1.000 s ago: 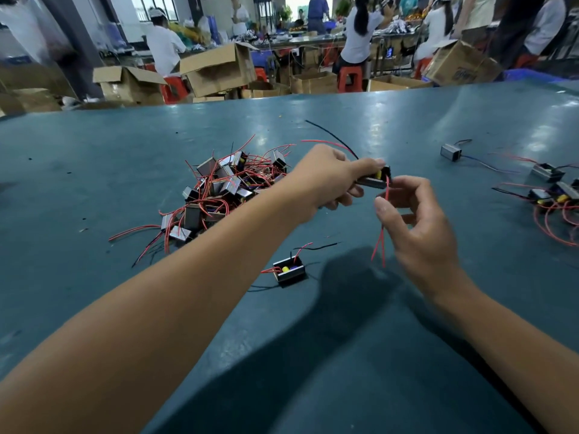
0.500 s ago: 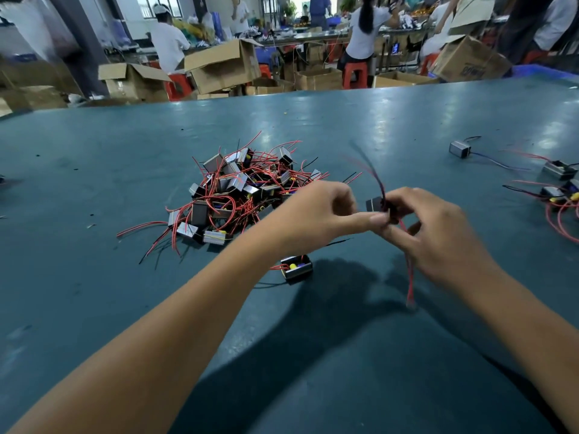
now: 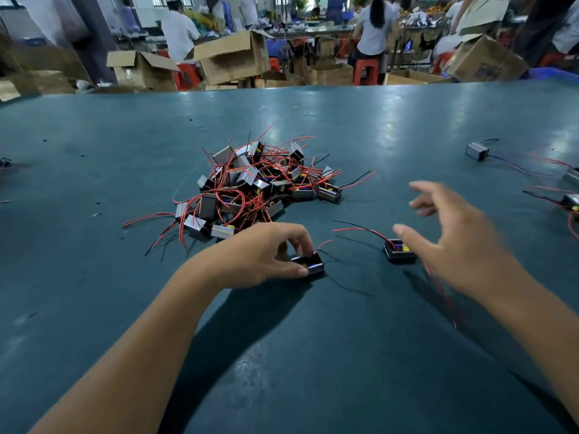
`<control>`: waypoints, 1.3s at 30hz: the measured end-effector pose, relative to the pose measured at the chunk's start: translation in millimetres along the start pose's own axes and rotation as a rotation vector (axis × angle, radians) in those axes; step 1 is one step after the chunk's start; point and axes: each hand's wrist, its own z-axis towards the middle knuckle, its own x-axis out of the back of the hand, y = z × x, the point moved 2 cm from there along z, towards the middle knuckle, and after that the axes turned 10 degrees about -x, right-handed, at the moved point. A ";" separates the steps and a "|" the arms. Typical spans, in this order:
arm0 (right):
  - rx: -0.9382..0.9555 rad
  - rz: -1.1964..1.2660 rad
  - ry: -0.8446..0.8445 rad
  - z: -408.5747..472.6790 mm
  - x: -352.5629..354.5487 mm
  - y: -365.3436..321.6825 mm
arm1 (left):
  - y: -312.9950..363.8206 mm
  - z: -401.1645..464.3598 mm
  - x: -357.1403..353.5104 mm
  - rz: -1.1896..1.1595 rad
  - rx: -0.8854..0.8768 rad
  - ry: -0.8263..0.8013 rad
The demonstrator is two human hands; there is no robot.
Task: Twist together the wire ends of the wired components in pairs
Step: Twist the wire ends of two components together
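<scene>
My left hand (image 3: 266, 255) rests low on the green table (image 3: 313, 355), its fingers and thumb curled round a small black wired component (image 3: 310, 265) that sits on the surface. To its right a second black component (image 3: 400, 252) lies on the table, red and black wires running off to its left. My right hand (image 3: 463, 255) hovers just right of it, blurred, fingers spread and holding nothing. Blurred red wires (image 3: 441, 292) trail on the table under that hand.
A tangled pile of wired components (image 3: 250, 186) lies beyond my left hand. More components sit at the right edge (image 3: 477, 151) (image 3: 571, 200). Cardboard boxes (image 3: 232, 57) and seated people are behind the table's far edge.
Both hands held one component in the air; it now lies on the table. My right hand has let go and spread. My left hand dropped onto the other component nearer me.
</scene>
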 end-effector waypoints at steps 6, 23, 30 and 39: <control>0.162 0.034 0.006 -10.3 -5.3 -19.3 | 1.4 1.4 -2.8 0.054 -0.073 0.015; -0.016 0.024 -0.108 -6.3 -25.6 -12.5 | -19.2 -3.3 13.1 0.203 -0.010 0.098; -0.051 0.038 -0.120 -7.1 -26.3 -12.5 | -11.5 -1.3 13.8 0.300 -0.053 0.155; -0.071 -0.067 -0.169 0.3 -12.2 1.0 | 2.3 3.2 7.1 0.319 -0.127 0.303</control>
